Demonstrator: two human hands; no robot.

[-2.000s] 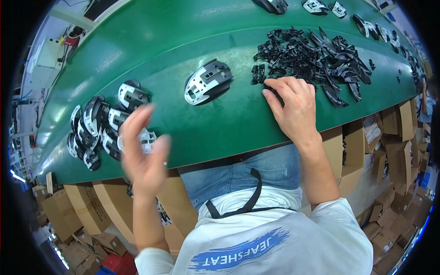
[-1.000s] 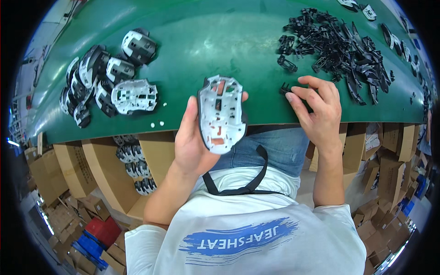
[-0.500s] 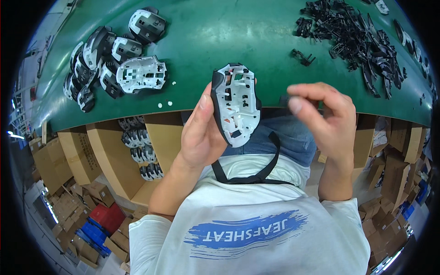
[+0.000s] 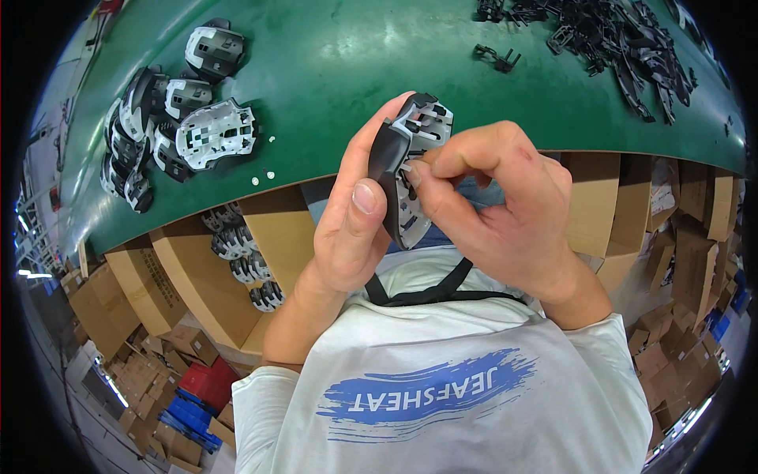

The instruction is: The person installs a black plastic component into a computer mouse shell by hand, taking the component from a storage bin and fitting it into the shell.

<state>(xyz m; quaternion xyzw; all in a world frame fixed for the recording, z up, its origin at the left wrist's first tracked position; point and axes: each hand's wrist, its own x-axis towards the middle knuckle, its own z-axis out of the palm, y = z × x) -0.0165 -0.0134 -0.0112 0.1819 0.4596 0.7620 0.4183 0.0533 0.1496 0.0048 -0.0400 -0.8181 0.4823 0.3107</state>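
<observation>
My left hand is wrapped round a black-and-white plastic mouse shell, held up over my lap by the table edge. The shell is tilted, its black side against my palm and its ribbed white inside turned to the right. My right hand is closed in a pinch, thumb and forefinger pressed into the hollow of the shell. Whatever sits between those fingertips is hidden. Further off to the left, several similar shells lie in a group, one white shell with its inside up.
A pile of black plastic parts covers the table's far right, with a loose black clip beside it. Small white bits lie near the left table edge. Below stands an open carton with stacked shells; more cartons stand at right.
My right hand has come left from beside the shell, with a small dark piece at its fingertips before, and now reaches into it. The shell has turned more onto its side.
</observation>
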